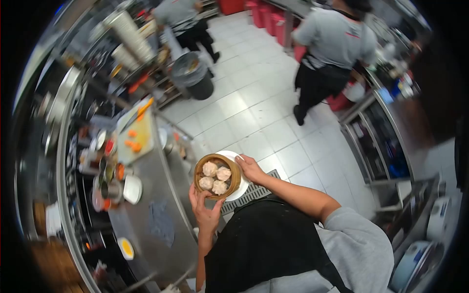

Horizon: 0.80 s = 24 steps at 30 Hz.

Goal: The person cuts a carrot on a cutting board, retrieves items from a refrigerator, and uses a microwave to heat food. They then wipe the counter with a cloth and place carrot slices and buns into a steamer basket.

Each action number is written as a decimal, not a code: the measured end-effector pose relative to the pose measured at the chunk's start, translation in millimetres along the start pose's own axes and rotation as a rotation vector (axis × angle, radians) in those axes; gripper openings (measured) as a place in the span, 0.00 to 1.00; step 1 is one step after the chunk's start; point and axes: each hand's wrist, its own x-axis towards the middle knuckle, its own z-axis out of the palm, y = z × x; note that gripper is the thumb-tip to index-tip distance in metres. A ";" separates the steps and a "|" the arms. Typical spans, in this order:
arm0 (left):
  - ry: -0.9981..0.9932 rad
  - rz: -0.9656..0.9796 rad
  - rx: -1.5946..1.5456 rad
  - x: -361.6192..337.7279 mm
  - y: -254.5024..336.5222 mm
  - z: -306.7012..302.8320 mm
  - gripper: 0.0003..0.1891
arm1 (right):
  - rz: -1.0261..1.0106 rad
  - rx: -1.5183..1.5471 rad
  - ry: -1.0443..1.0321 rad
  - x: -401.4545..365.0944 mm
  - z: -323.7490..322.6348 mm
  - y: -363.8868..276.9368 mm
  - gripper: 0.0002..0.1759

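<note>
Bamboo forms the round steamer (237,179), held at centre with four dumplings (215,177) inside. The left hand (205,213) grasps its rim at seven o'clock; the right hand (250,169) grips the white plate (236,195) showing beside it, at two o'clock. Left of them runs a steel counter (178,195). From the steamer, a blue-grey cloth (160,222) and a dish (126,248) of something yellow lie toward eight o'clock, a white container (133,189) at nine, and a board (136,141) with orange pieces (134,145) and a knife (131,120) at ten. Farther off, a lined bin (194,78) stands near twelve, one co-worker (178,17) just beyond, another (334,41) between one and two.
</note>
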 end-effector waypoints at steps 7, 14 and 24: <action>-0.255 0.025 -0.184 52.7 40.0 109.2 0.20 | -0.086 -0.011 0.335 -27.5 -129.7 -16.1 0.22; -0.690 -0.013 -0.583 117.0 48.8 207.7 0.35 | -0.033 0.117 0.678 -85.7 -244.0 -22.2 0.24; -1.606 -0.157 -0.519 135.7 54.5 473.9 0.35 | -0.109 0.262 1.306 -197.3 -341.1 -1.6 0.25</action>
